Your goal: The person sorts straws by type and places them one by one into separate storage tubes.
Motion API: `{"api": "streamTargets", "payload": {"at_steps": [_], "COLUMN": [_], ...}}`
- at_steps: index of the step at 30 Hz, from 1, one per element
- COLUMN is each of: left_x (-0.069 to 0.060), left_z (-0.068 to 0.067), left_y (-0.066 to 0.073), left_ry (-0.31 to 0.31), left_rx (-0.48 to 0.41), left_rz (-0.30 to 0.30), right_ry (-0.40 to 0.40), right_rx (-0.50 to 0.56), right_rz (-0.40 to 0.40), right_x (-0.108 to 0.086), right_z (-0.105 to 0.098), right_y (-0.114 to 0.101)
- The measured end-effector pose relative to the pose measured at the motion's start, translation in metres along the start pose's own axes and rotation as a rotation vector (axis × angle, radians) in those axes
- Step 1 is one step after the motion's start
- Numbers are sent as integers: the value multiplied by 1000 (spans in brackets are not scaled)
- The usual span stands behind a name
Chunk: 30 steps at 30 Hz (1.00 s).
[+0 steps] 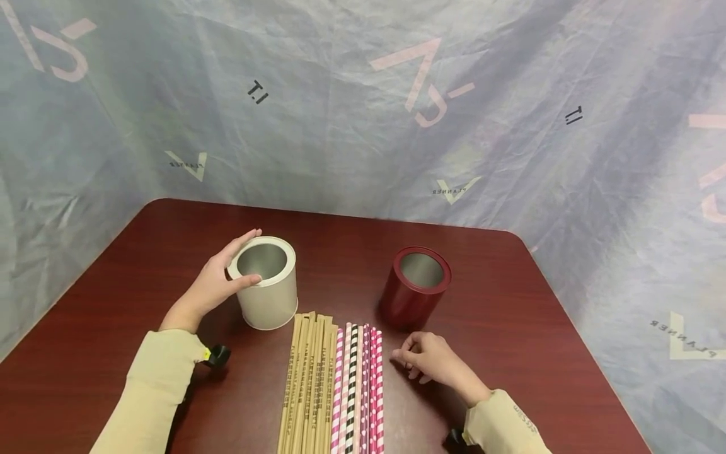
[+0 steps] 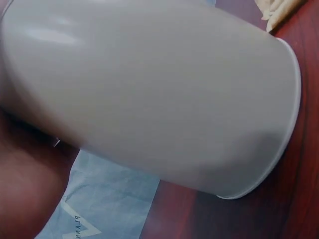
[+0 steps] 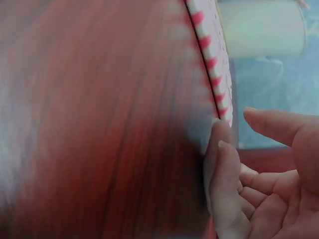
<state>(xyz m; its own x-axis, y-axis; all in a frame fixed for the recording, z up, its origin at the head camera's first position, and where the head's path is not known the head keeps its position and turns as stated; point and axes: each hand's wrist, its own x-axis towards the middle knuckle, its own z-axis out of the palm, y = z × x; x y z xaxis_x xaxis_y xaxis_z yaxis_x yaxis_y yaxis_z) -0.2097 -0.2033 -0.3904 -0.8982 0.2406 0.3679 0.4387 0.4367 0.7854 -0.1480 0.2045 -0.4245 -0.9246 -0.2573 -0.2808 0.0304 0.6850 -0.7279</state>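
Observation:
A cream can (image 1: 269, 306) stands upright and uncovered on the left, its side filling much of the left wrist view (image 2: 164, 94). My left hand (image 1: 218, 274) grips its rim, thumb at the near side and fingers at the far side. Brown paper-wrapped straws (image 1: 306, 384) lie side by side in front of it. Beside them is a row of striped and dotted straws (image 1: 357, 391) in pink, black and white. My right hand (image 1: 433, 359) is just right of that row, holding nothing; in the right wrist view the thumb and fingers are apart near a pink-striped straw (image 3: 212, 62).
A dark red can (image 1: 411, 299), open at the top, stands beyond my right hand. The reddish-brown table (image 1: 539, 353) has a rounded far edge, and a grey printed cloth (image 1: 340, 113) hangs behind it.

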Motion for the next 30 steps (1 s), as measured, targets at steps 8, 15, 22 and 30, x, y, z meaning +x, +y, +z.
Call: {"api": "streamTargets", "payload": {"at_steps": [8,15,22,30], "left_x": [5,9,5,0], "left_z": [6,6,1,-3], "left_y": [-2,2,5,6], "left_ry": [-3,-39,-63,-52], "left_rx": [-24,-19,-22,-17], "left_rz": [-33,-77,-116,-132], "right_ry": [3,60,69,77], "right_rx": [-70,-193,-232,-163], "right_rz": [-14,-38,-83,-80], "right_x": [-3,1,4,5], "right_z": [14,19,27,32], "right_y": [-12,-17,-21,-24]}}
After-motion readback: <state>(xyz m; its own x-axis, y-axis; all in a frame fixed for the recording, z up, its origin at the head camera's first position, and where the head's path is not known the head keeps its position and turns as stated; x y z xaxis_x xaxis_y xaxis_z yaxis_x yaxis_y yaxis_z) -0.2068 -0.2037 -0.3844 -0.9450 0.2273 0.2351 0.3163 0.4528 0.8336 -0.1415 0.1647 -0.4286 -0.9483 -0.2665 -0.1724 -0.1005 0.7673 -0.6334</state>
